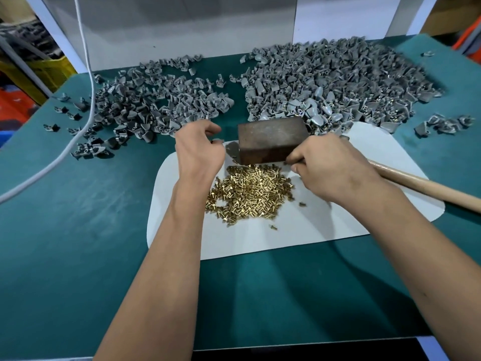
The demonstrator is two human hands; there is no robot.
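1. The left hand [200,151] is hovering just left of centre frame. Its fingers are curling in and pinching a small grey part [217,141] at their tips.
2. That part is sitting just left of the metal block [270,142], at the upper edge of the white sheet [312,230].
3. The right hand [330,169] is reaching in from the right. Its fingers are bunching together at the block's lower right corner, and it is unclear whether they are clamping anything.
4. A wooden handle [421,185] is running from under the right hand towards the right edge of the frame.
5. A heap of brass rivets [250,194] is lying on the sheet between the two wrists, just below the block.
6. Two piles of grey pieces are spreading across the green tabletop [78,230]: the left pile [161,105] and the larger right pile [338,82].
7. A white cable [89,100] is trailing down the left of the frame.
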